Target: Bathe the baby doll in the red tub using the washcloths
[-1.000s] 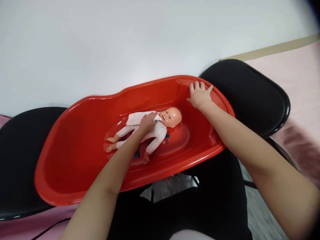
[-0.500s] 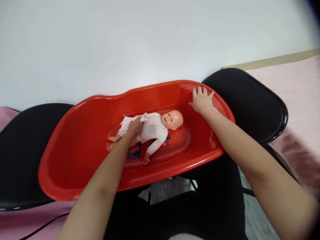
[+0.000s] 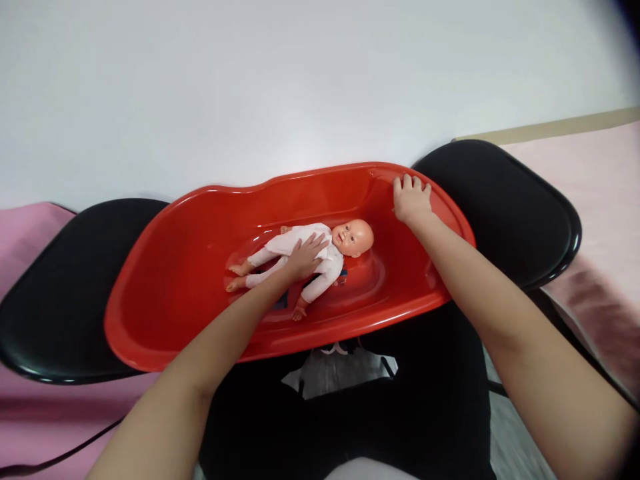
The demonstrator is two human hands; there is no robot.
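A baby doll [image 3: 324, 275] in white clothes lies on its back in a red plastic baby bathtub [image 3: 155, 300], its head to the right and its bare feet to the left. My left hand [image 3: 306, 257] rests flat on the doll's chest with the fingers spread, hiding part of the clothing. At the tub's right end, my right hand [image 3: 412, 198] lies on the inner wall near the rim, its fingers apart. Dark printed patches show on the tub floor beneath the doll.
Black chair seats hold up the tub at the left [image 3: 65, 300] and right [image 3: 505, 213]. Behind it stands a white wall [image 3: 300, 80]. A pink cloth [image 3: 45, 427] hangs at the left, and a pale pink sheet [image 3: 595, 180] covers a surface at the right.
My left hand has let go of the pinched white cloth at the doll's belly and moved up to its chest, opening flat. The doll's legs show more. My right hand keeps its place on the tub.
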